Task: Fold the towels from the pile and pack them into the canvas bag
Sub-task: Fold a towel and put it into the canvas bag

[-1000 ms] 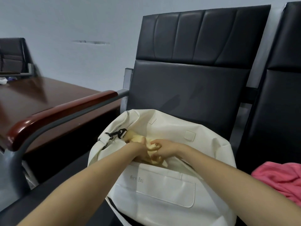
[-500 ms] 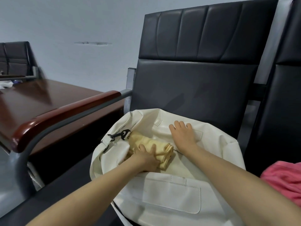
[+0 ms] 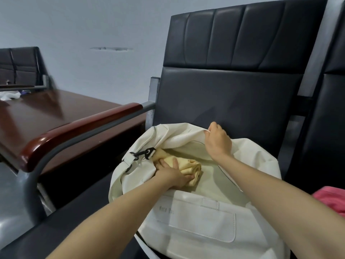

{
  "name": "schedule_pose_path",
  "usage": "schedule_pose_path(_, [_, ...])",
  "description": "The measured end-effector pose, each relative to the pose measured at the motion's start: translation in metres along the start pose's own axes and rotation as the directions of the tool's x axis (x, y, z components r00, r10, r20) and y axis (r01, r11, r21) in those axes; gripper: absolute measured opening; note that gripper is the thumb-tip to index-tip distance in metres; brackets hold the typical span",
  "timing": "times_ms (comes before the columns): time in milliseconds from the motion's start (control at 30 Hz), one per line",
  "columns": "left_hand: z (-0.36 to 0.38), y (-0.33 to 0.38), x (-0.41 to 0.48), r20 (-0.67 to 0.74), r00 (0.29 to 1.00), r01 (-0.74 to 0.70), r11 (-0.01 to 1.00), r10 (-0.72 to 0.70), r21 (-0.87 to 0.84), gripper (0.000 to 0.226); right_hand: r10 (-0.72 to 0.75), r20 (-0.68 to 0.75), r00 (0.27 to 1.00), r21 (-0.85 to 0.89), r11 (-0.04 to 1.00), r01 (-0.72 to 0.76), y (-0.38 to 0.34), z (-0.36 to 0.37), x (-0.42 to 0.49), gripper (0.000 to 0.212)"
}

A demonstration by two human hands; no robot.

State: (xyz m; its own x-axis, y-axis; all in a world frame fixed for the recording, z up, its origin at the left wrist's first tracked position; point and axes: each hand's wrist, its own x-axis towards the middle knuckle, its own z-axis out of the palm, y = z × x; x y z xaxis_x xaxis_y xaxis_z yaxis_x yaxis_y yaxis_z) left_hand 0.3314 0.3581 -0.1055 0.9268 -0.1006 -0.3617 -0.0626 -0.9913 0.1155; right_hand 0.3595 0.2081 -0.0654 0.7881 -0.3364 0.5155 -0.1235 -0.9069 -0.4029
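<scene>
A cream canvas bag (image 3: pixel 201 219) lies on the black chair seat with its top gaping open. Inside it, at the left end, sits a folded yellow towel (image 3: pixel 188 166). My left hand (image 3: pixel 174 174) rests on that towel with fingers spread flat, pressing it down. My right hand (image 3: pixel 217 142) grips the bag's far rim and holds it lifted against the chair back. A pink towel (image 3: pixel 330 201) shows at the right edge on the neighbouring seat.
The black padded chair back (image 3: pixel 233 86) stands right behind the bag. A red-brown armrest (image 3: pixel 74 129) on a grey frame runs along the left. Beyond it is a dark wooden table (image 3: pixel 41 113) with white items at its far end.
My right hand moved from lying flat on the bag's flap to gripping its far rim and lifting it, widening the opening. My left hand stays pressed on the yellow towel inside the bag.
</scene>
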Motion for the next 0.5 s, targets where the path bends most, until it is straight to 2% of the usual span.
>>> schedule_pose_path(100, [-0.004,0.003,0.008,-0.109,0.994,0.022,0.998,-0.029,-0.063,0.134,0.013,0.026,1.000,0.036,0.999,-0.014,0.000,-0.005,-0.001,0.019])
schedule_pose_path(167, [-0.003,0.010,0.011,-0.061,0.998,0.010,0.998,-0.014,-0.062,0.137,-0.019,0.045,0.999,0.002,1.000,0.019,0.001,-0.006,-0.001,0.021])
schedule_pose_path(267, [0.009,0.021,0.012,0.008,0.999,-0.045,0.996,0.046,-0.075,0.134,-0.081,0.111,0.991,-0.115,0.989,0.093,0.005,-0.004,-0.002,0.026])
schedule_pose_path(433, [0.019,0.029,0.002,-0.147,0.987,0.084,0.989,-0.065,0.125,0.104,-0.144,0.199,0.969,-0.220,0.957,0.188,0.013,0.001,-0.009,0.029])
schedule_pose_path(500, [0.019,0.030,-0.001,-0.098,0.990,0.114,0.988,-0.104,0.101,0.103,-0.174,0.225,0.959,-0.240,0.944,0.227,0.016,0.002,-0.013,0.029])
